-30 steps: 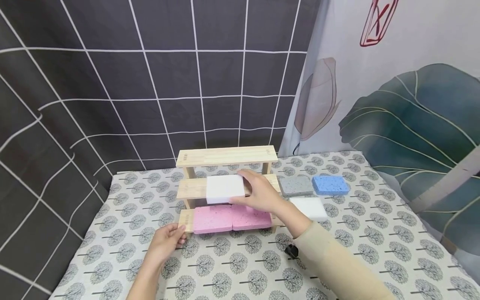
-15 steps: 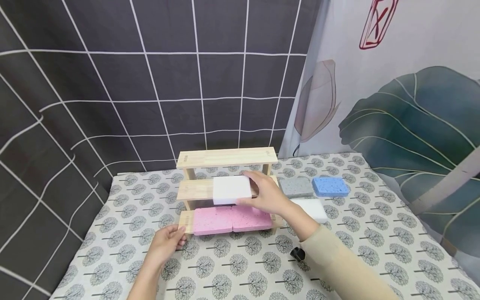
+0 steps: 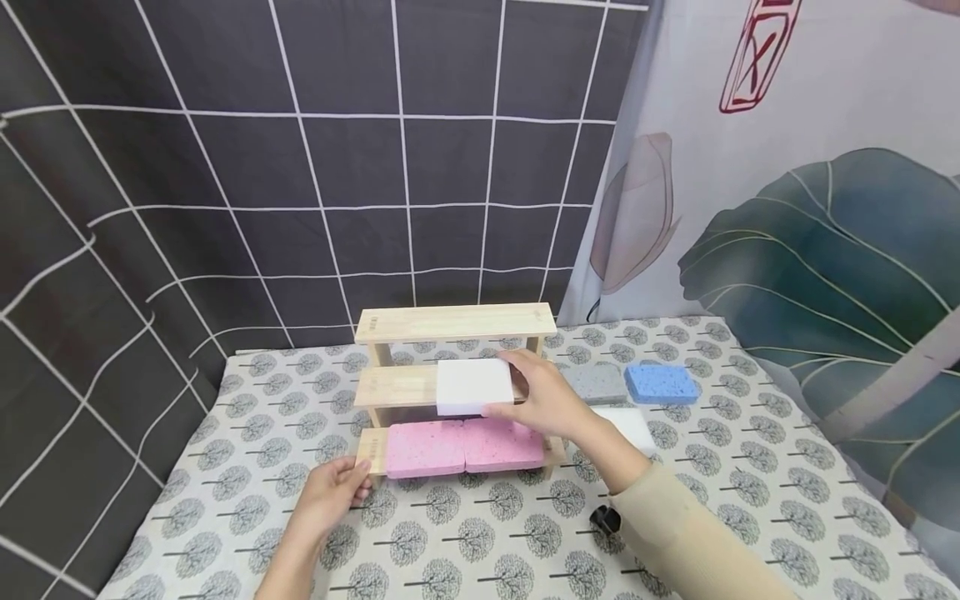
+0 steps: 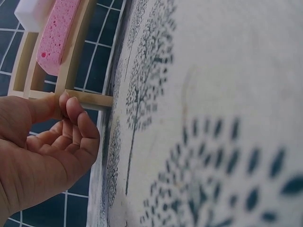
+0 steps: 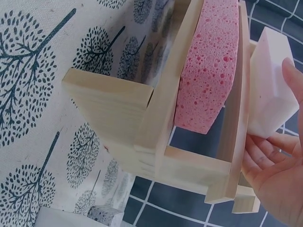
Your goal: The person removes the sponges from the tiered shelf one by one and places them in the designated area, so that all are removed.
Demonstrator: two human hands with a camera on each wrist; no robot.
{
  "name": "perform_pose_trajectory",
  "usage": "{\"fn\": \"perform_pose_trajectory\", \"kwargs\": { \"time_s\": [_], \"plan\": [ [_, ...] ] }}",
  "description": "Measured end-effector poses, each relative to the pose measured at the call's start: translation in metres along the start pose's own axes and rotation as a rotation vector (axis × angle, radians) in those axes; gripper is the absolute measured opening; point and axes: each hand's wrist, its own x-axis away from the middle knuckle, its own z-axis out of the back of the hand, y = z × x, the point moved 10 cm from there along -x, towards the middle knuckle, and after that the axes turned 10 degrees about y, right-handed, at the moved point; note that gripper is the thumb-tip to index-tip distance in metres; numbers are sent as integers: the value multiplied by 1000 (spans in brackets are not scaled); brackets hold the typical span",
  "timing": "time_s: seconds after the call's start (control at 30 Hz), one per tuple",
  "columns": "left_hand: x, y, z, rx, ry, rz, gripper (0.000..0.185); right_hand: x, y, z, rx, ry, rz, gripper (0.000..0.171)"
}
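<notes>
A three-tier wooden rack [image 3: 397,386] stands on the table. My left hand [image 3: 333,492] pinches the left end of its lowest shelf, thumb on top, as the left wrist view also shows. Two pink sponges [image 3: 426,448] lie side by side along that shelf. On the middle shelf is a white sponge block [image 3: 472,385], right of the shelf's centre, and my right hand [image 3: 551,396] grips it by its right end. In the right wrist view the thumb and fingers lie around the end of the white block [image 5: 272,85].
Right of the rack lie a grey sponge [image 3: 597,384], a blue sponge [image 3: 662,384] and a second white block [image 3: 628,428], partly behind my right forearm. A dark grid-patterned cloth [image 3: 247,167] hangs behind the table. The tablecloth [image 3: 750,500] carries tree prints.
My right hand has slid the white block rightward along the middle shelf. My left hand keeps its hold on the lowest shelf. The head view has tilted up slightly.
</notes>
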Motion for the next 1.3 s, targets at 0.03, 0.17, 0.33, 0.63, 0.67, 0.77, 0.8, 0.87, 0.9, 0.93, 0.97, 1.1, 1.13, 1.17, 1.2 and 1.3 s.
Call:
{"fn": "perform_pose_trajectory", "kwargs": {
  "time_s": [0.03,0.17,0.33,0.63,0.67,0.77,0.8,0.87,0.9,0.93,0.97,1.1,1.13,1.17,1.2,1.3],
  "plan": [
    [0,0,0,3,1,2,34,0,0,0,1,1,-3,93],
    [0,0,0,5,1,4,35,1,1,0,0,1,1,92],
    [0,1,0,3,1,0,34,2,2,0,-6,10,9,93],
    [0,0,0,6,4,8,34,2,7,5,0,4,-23,94],
    [0,0,0,8,4,9,34,3,9,6,4,1,-34,95],
    [1,0,0,13,2,3,34,4,13,9,4,-2,-59,96],
    [1,1,0,14,2,1,33,5,15,10,6,0,-64,96],
    [1,1,0,16,1,-1,33,6,18,13,0,4,-69,96],
    [1,1,-1,17,0,-1,32,7,20,14,-2,6,-73,95],
    [1,1,-1,17,0,-1,32,7,21,15,-2,10,-77,95],
    [1,1,-1,18,-1,0,32,8,23,17,2,14,-77,95],
    [1,1,-1,20,-2,1,32,10,27,22,10,23,-68,94],
    [0,1,-1,20,-2,0,32,10,29,23,12,27,-67,94],
    [0,1,-1,18,-2,0,32,11,29,24,8,30,-65,94],
    [0,1,-1,17,-1,0,32,11,30,25,10,32,-58,95],
    [0,0,-1,15,0,2,32,12,32,29,19,42,-53,96]
  ]
}}
